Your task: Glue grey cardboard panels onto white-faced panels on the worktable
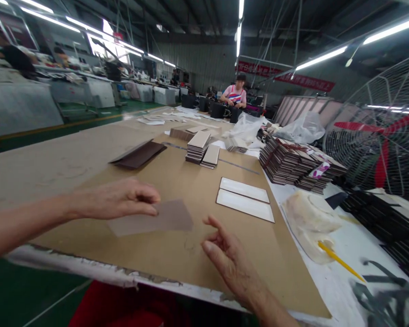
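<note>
Looking down over red cloth at the near edge of a worktop (82, 150) partly covered by a brown board (177, 261); nearest, at lower right, a right hand (230, 261) with palm turned inward, fingers loosely bent and apart from the thumb, holding nothing; a little farther in, reaching from the left, a left hand (119, 200) with fingers curled and thumb tip over a thin translucent sheet (173, 215); cannot tell whether pinching it or only touching.

Between the hands, the sheet; on the board, or just above it, too blurred to say which; long axis running roughly left to right, across the body; left part beneath the left hand, clearly the nearer of the two; right end pointing toward the right hand's fingertips, but separated from them by a strip of bare board.

Beyond the right hand, two white panels (243, 205) side by side, long sides together; farther left, a dark folded piece (139, 155); past these, near the middle, small stacks of pale-topped boards (197, 141); to the right, a tall stack of dark-edged panels (286, 161); at the far end, a person (234, 96) bent over dark items.
</note>
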Tool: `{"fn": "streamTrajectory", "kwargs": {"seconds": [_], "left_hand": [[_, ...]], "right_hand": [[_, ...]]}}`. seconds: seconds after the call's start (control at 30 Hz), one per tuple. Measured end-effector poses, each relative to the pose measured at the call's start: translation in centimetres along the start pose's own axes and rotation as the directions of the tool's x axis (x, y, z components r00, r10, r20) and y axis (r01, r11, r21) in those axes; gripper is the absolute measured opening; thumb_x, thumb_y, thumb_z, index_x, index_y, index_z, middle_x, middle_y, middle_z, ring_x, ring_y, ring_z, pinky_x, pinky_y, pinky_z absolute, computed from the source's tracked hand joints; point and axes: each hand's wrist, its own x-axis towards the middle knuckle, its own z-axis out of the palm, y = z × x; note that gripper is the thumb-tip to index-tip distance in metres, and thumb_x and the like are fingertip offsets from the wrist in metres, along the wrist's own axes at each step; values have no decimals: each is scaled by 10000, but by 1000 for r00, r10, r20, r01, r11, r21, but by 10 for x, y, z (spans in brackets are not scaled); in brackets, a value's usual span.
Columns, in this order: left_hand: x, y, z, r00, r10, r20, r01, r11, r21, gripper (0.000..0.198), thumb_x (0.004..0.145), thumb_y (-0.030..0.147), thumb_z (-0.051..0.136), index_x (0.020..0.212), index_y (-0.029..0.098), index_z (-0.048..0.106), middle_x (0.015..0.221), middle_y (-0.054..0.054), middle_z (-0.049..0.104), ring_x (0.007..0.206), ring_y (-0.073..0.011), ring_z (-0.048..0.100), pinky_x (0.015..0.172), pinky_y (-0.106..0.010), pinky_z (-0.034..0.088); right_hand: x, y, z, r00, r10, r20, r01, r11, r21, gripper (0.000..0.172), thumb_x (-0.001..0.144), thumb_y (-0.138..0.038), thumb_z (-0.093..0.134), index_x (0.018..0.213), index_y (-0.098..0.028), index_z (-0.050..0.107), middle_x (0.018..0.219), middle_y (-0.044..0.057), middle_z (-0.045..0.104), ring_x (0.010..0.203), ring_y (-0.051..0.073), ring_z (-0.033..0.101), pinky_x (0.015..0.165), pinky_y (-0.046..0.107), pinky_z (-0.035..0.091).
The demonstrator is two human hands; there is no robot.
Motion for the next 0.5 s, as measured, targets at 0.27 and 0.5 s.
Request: {"fn": "streamTrajectory", "kwargs": {"seconds": [0.27, 0.5], "left_hand": [[60, 44, 36, 992, 115, 61, -106, 985, -133, 284, 950, 436, 518, 992, 245, 724, 875, 25, 696, 782, -156, 636, 644, -205, 417], [59, 37, 51, 985, -1, 170, 43, 970, -241, 408, 787, 389, 700, 1179, 286, 652, 948, 43, 716, 826, -184, 665, 638, -210, 443]], "right_hand": [[12, -10, 2, 992, 90, -92, -73, 982, 173, 372, 886, -538, 661, 828, -171, 655, 620, -28, 545, 549, 110, 489, 500, 211, 403], [4, 13, -9, 952, 170, -254, -97, 956, 276, 415, 926, -578, 592, 877, -175, 679, 693, -1, 591, 626, 134, 522, 574, 232, 431]]}}
